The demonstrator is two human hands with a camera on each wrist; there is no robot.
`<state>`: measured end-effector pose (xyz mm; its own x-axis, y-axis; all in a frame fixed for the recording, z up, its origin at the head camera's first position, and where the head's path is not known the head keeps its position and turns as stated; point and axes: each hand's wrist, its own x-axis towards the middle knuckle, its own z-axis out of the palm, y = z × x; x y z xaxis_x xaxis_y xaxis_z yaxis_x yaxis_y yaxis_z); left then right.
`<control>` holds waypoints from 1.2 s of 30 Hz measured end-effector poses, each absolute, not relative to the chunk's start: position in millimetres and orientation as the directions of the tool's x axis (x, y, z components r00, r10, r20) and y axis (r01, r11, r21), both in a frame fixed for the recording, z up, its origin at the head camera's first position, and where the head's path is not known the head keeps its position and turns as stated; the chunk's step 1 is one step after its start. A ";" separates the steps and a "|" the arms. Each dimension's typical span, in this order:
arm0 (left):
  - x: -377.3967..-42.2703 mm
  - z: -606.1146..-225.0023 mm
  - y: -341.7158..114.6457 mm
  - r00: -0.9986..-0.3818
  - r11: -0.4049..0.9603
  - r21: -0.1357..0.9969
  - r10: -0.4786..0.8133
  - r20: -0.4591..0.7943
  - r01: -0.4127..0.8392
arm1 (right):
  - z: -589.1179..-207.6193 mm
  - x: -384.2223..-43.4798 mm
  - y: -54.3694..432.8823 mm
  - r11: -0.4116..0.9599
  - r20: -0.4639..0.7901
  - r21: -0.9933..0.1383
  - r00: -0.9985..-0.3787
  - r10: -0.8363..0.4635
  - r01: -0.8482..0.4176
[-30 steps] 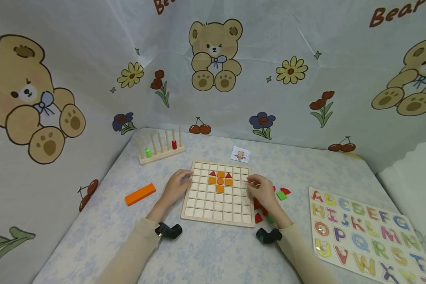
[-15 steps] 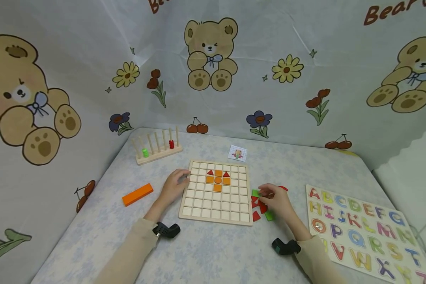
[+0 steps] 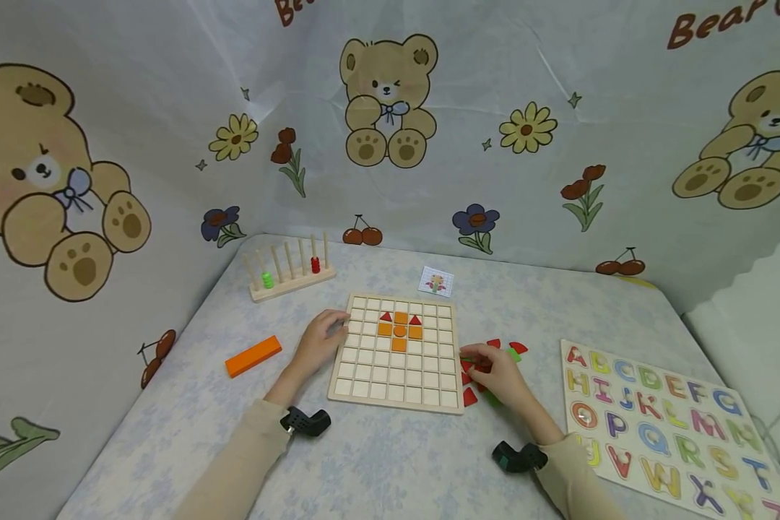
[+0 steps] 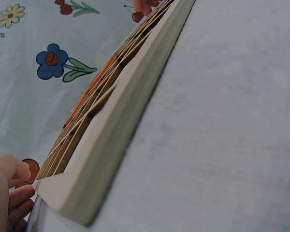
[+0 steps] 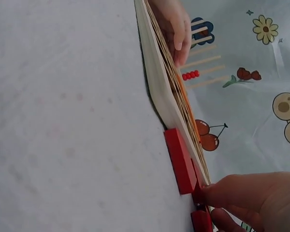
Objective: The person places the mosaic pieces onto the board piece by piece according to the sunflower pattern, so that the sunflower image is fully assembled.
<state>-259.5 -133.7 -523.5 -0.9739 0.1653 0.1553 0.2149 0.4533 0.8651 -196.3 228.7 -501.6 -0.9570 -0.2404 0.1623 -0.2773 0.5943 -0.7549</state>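
The wooden grid board (image 3: 388, 375) lies flat at the middle of the table, between the two hands. Toward its far side, orange squares (image 3: 399, 345) sit around an orange disc (image 3: 399, 331) in a cross, with a red triangle (image 3: 386, 317) at its far left and another at its far right; the near rows are bare. Just beyond the right edge lie loose red pieces (image 3: 470, 396) and green pieces (image 3: 492, 398), some partly under the right hand (image 3: 502, 374).

That hand's fingers are bent, thumb and forefinger reaching down among the pieces; whether they pinch one I cannot tell. The left hand (image 3: 317, 345) is by the board's left edge, fingers relaxed and gently curved, holding nothing that shows; firm contact is unclear.

The step in hand seems to be choosing a piece from the pile. Doing it well would call for taking one piece by its side faces, lifting it clear of its neighbours and the frame, and keeping the left fingers light against the edge so the board doesn't slide.

Farther out, a printed card (image 3: 436, 282) lies beyond the board, a peg rack (image 3: 292, 280) far left, an orange block (image 3: 253, 356) left, and an alphabet board (image 3: 600, 440) right.
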 end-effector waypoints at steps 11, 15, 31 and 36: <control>-259.6 -524.9 -133.8 -0.975 0.463 0.861 0.162 0.152 0.211 | -497.8 -195.8 230.1 0.675 0.167 -0.686 -0.961 -0.219 -0.272; -260.1 -526.0 -133.8 -0.974 0.464 0.859 0.164 0.157 0.217 | -499.3 -195.0 230.6 0.650 0.180 -0.691 -0.946 -0.269 -0.316; -259.5 -525.0 -134.6 -0.973 0.460 0.861 0.172 0.153 0.217 | -499.2 -194.2 229.7 0.597 0.157 -0.738 -0.940 -0.302 -0.315; -259.3 -523.9 -133.5 -0.972 0.456 0.862 0.171 0.161 0.223 | -496.0 -195.0 232.6 0.607 0.168 -0.731 -0.945 -0.281 -0.311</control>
<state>-259.3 -133.5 -523.9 -0.9720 0.1714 0.1610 0.2231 0.4559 0.8616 -195.0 232.6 -496.0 -0.9448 -0.2814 0.1676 -0.3106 0.6070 -0.7315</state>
